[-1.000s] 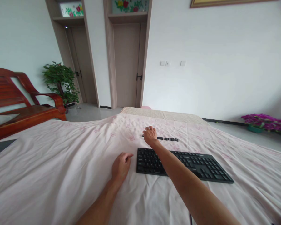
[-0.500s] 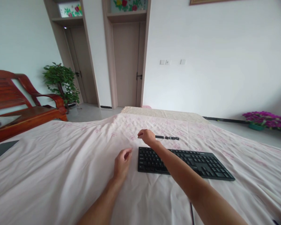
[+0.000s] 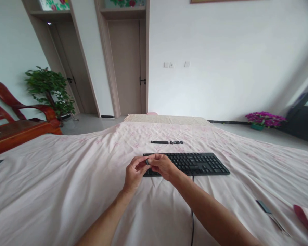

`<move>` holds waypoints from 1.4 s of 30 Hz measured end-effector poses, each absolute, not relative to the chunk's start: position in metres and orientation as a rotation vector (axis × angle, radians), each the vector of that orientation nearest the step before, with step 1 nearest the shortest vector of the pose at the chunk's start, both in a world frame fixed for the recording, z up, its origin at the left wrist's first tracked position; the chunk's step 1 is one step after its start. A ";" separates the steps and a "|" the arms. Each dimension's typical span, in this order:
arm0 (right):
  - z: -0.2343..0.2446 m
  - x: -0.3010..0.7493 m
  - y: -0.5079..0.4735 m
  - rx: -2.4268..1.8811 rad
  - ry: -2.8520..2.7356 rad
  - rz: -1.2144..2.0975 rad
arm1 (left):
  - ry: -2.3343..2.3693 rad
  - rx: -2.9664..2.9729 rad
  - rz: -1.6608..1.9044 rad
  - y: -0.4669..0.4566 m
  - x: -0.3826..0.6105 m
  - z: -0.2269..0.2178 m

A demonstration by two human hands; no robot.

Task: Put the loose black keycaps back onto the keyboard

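A black keyboard [image 3: 195,164] lies on the pink floral sheet [image 3: 66,177], its cable running toward me. Just beyond it sits a row of loose black keycaps [image 3: 166,142]. My left hand [image 3: 133,172] and my right hand [image 3: 162,165] meet in front of the keyboard's left end. Both pinch a small dark keycap [image 3: 147,161] between their fingertips, held a little above the sheet.
A red wooden chair [image 3: 17,119] stands at the left, with a green potted plant [image 3: 50,89] behind it. Purple flowers [image 3: 264,119] sit on the floor at the right. A small dark tool [image 3: 264,206] and a pink object [image 3: 306,215] lie at the sheet's right edge.
My right hand has drawn back from the keycap row with a small keycap. My left hand has lifted off the sheet to meet it. The view has shifted right.
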State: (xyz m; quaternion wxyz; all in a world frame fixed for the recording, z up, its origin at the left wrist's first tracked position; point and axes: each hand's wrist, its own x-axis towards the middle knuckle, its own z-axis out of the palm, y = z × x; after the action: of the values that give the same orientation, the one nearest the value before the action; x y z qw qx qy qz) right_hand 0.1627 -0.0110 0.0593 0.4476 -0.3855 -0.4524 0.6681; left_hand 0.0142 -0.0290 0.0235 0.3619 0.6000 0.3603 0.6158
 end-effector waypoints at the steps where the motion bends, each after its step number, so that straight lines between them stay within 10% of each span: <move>1: 0.057 0.164 -0.016 -0.947 -1.078 1.668 | 0.961 1.613 1.600 -0.032 0.015 0.024; 14: 0.044 0.177 -0.046 -1.053 -0.965 1.757 | 1.166 2.445 1.414 -0.034 0.004 0.021; 42: 0.029 0.178 -0.043 -0.793 -0.753 1.934 | 0.987 2.267 1.465 -0.040 0.015 0.039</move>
State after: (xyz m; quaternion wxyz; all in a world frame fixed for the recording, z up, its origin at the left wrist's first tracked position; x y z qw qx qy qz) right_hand 0.1778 -0.0434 0.0293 0.4438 -0.3197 -0.3036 0.7802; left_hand 0.0149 -0.0404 0.0389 0.1335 0.7817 0.3404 0.5052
